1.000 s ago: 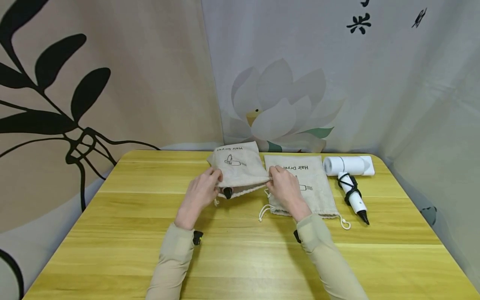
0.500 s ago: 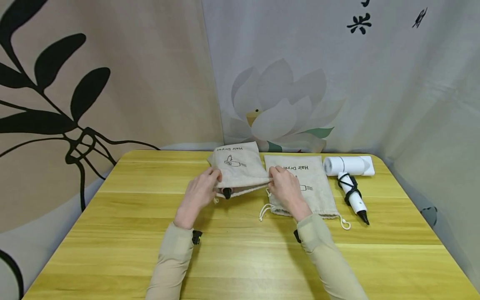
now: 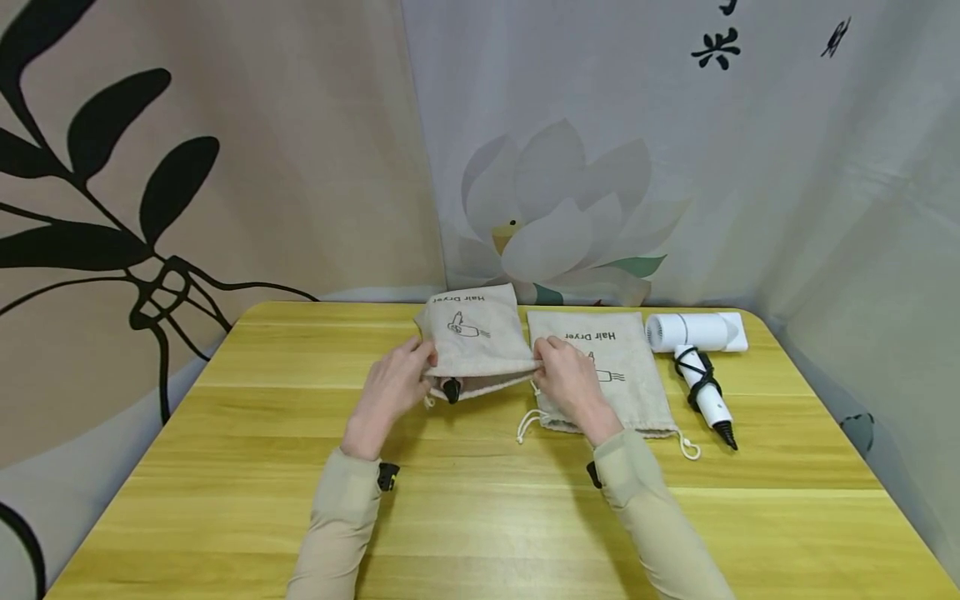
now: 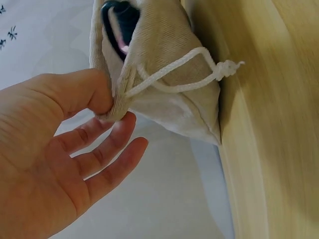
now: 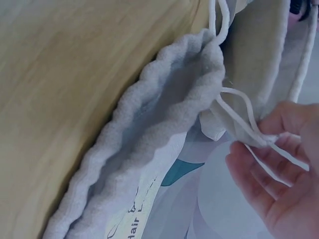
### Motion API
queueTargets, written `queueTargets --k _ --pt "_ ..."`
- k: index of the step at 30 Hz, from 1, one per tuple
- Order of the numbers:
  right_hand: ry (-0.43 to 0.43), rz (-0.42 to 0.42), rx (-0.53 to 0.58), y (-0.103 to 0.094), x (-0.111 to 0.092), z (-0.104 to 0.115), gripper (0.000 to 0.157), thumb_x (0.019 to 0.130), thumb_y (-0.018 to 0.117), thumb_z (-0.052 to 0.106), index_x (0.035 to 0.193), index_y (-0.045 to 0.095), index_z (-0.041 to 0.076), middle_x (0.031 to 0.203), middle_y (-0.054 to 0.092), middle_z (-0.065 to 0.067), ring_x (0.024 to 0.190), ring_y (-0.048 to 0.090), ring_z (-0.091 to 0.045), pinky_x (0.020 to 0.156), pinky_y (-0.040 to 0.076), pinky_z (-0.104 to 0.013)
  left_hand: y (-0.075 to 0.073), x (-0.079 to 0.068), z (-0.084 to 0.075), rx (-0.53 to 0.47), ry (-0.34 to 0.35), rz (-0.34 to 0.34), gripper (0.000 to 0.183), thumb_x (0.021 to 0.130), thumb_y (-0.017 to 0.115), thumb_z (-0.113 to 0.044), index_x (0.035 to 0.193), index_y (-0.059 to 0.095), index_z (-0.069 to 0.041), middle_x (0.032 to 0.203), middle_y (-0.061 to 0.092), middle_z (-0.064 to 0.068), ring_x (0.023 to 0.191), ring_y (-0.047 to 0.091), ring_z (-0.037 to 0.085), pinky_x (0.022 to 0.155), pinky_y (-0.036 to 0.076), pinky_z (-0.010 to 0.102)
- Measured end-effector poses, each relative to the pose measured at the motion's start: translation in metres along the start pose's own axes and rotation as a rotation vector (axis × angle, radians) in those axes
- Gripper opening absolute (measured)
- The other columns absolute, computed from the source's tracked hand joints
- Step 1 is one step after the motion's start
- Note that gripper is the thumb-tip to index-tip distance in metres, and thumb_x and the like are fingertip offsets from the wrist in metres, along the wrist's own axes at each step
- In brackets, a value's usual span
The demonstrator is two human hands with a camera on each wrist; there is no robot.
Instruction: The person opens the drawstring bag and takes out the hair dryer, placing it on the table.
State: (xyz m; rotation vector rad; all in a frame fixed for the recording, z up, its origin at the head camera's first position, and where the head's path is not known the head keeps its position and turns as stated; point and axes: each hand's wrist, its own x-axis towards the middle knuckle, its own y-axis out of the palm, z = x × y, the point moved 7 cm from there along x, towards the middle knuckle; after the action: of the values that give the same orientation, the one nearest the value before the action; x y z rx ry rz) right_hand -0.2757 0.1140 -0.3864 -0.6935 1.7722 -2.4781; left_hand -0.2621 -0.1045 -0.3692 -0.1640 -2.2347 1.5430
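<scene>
A beige drawstring bag (image 3: 480, 333) printed "Hair Dryer" lies at the back middle of the table, its mouth toward me and parted. My left hand (image 3: 393, 383) pinches the left edge of that mouth between thumb and index finger; the other fingers are spread in the left wrist view. At the right corner, my right hand (image 3: 568, 375) pinches the rim and white cord (image 5: 244, 119). A black-tipped thing (image 3: 452, 389) shows inside the mouth; a dark cord loop and a bit of pink appear with it in the left wrist view. The rest is hidden by cloth.
Just right, partly under my right hand, lies a second "Hair Dryer" drawstring bag (image 3: 637, 392), flat. Beyond it are a white cylindrical dryer body (image 3: 686, 332) and a white handle (image 3: 716, 404) wrapped in black cord. A printed curtain hangs behind the wooden table (image 3: 480, 517).
My left hand has shifted slightly left and down with the bag's edge, and the mouth gapes a little more. My right hand has hardly moved.
</scene>
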Motion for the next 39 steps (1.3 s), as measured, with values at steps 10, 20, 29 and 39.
queueTargets --k 10,20,29,39 --pt "-0.033 0.071 -0.022 0.006 -0.003 0.004 0.014 0.074 0.065 0.002 0.084 0.058 0.008 0.08 0.06 -0.004 0.067 0.057 -0.018 0.055 0.049 -0.031 -0.001 0.0 0.001 -0.009 -0.003 0.027 0.015 0.078 0.067 -0.006 0.092 0.063 -0.007 0.081 0.062 0.006 0.06 0.05 0.014 0.05 0.041 0.022" --pt "-0.139 0.014 -0.034 0.006 -0.001 0.028 0.025 0.079 0.07 0.013 0.101 0.059 0.008 0.092 0.062 -0.006 0.079 0.061 -0.021 0.057 0.052 -0.031 -0.005 0.003 -0.007 0.004 0.032 -0.016 0.004 0.084 0.061 -0.007 0.086 0.058 -0.009 0.074 0.059 0.004 0.056 0.045 0.012 0.048 0.038 0.023" --pt "-0.399 -0.184 -0.08 -0.002 0.008 0.071 0.016 0.084 0.071 0.021 0.096 0.063 0.014 0.084 0.06 0.0 0.072 0.058 -0.016 0.052 0.05 -0.026 -0.006 0.002 -0.01 0.014 0.04 -0.032 0.007 0.085 0.064 -0.01 0.083 0.057 -0.01 0.072 0.058 0.002 0.055 0.046 0.012 0.047 0.038 0.023" --pt "-0.434 -0.24 -0.053 -0.011 0.02 0.081 0.004 0.086 0.068 0.015 0.089 0.067 0.013 0.08 0.065 0.0 0.066 0.061 -0.013 0.051 0.05 -0.025 -0.01 -0.002 -0.021 0.064 0.033 -0.044 0.014 0.085 0.068 -0.019 0.084 0.058 -0.01 0.072 0.058 0.002 0.056 0.048 0.013 0.047 0.04 0.025"
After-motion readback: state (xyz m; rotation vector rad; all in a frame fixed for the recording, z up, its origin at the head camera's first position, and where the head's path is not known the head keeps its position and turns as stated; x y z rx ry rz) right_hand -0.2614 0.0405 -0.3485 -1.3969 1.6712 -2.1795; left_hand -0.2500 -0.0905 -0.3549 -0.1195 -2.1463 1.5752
